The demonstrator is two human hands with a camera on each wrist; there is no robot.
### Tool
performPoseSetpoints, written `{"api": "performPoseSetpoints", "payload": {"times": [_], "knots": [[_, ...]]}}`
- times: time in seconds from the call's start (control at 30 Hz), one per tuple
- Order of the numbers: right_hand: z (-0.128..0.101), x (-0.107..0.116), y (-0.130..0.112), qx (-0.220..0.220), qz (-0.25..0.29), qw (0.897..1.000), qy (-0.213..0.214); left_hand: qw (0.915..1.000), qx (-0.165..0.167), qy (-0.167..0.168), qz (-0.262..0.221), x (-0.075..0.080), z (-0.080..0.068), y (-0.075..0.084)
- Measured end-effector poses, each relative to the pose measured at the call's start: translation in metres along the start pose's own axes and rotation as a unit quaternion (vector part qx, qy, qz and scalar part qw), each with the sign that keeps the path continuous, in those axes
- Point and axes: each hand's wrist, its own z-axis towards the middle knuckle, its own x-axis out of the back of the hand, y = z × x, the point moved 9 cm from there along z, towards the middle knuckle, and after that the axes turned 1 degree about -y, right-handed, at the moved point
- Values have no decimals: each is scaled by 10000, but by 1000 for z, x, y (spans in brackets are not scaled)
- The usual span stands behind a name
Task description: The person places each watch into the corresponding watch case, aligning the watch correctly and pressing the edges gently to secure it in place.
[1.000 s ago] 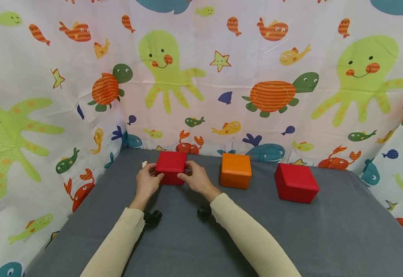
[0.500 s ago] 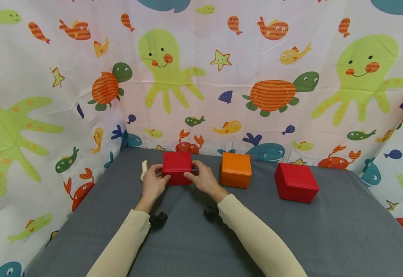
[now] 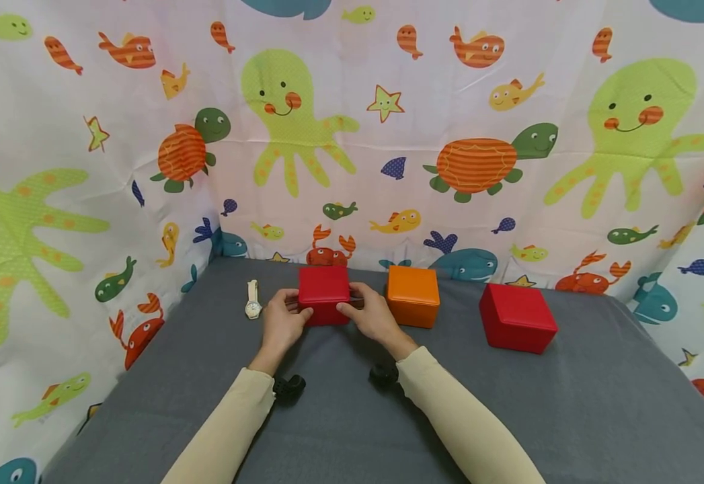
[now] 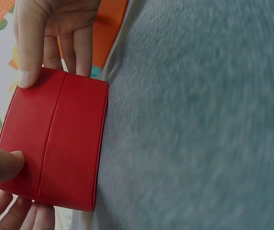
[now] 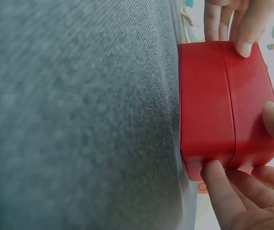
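Holding the small red box (image 3: 324,294) between both hands, we have it on the grey worktop (image 3: 509,410) near the back curtain (image 3: 352,134), just left of the orange box (image 3: 413,296). Our left hand (image 3: 282,324) pinches its left side, thumb on the front face and fingers (image 5: 242,24) curled over the far edge; our right hand (image 3: 372,317) does the same on the right side, fingers (image 4: 74,45) wrapped round the back. A seam runs across the front, so this looks like a lidded case.

To do this step well, we judge the grip should stay even on both sides and the base flat on the cloth, with thumbs off the seam so the lid does not pop. We should also stop short of the orange box.

Compared with a second ago, the box and both hands have slid to the right. A cream wristwatch (image 3: 253,300), then mostly hidden behind the box, now lies uncovered to its left. The larger red box (image 3: 516,317) has not moved.
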Motion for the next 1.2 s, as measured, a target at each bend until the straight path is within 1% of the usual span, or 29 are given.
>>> {"api": "performPoseSetpoints", "payload": {"times": [0.33,0.47,0.53,0.7,0.77,0.97,1.2], "knots": [[-9,9,7,-69,137,9999,55,9999,-21,-81,123,-10,-5,2],[-10,10,9,-132,226,9997,37,9999,38,-146,85,-12,-4,-1],[-9,9,10,-151,265,9995,40,9996,126,-251,86,-13,-4,-4],[-7,8,11,-218,508,9984,103,9972,354,-635,167,-19,-3,-13],[-6,7,11,-245,582,9979,141,9966,390,-706,147,-20,-3,-15],[-4,7,12,-247,505,9982,198,9969,436,-658,17,-19,-3,-17],[-6,9,13,-329,476,9980,249,9966,448,-677,133,-22,-3,-14]]}}
